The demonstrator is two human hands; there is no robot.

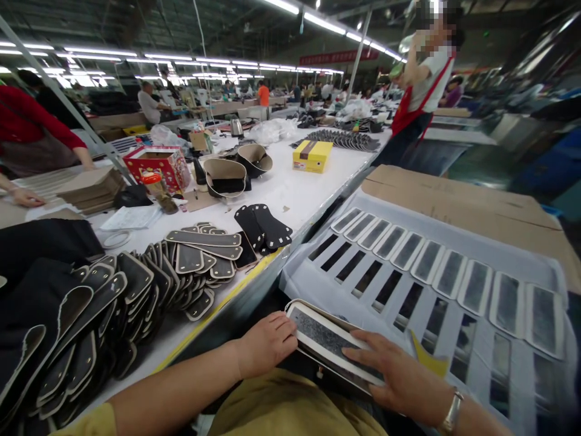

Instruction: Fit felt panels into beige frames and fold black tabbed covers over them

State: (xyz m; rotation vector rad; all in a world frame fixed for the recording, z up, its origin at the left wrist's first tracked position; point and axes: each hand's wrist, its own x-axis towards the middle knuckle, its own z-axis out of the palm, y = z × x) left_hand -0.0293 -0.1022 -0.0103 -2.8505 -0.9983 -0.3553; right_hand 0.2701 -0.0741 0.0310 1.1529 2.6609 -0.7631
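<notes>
A big factory hall — long rows of ceiling strip lights (149,57) over a long white worktable (290,191). Stacks of cut dark pieces (136,290) cover it, and workers (149,103) stand at benches beyond.

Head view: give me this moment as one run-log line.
left hand: on stack of grey pieces, left end | right hand: flat on stack, right end | slotted sheet: far row filled, near row open

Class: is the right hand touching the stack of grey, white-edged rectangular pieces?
Touching. The head view shows the right hand lying flat on the stack of grey, white-edged rectangular pieces, no gap visible.
</notes>
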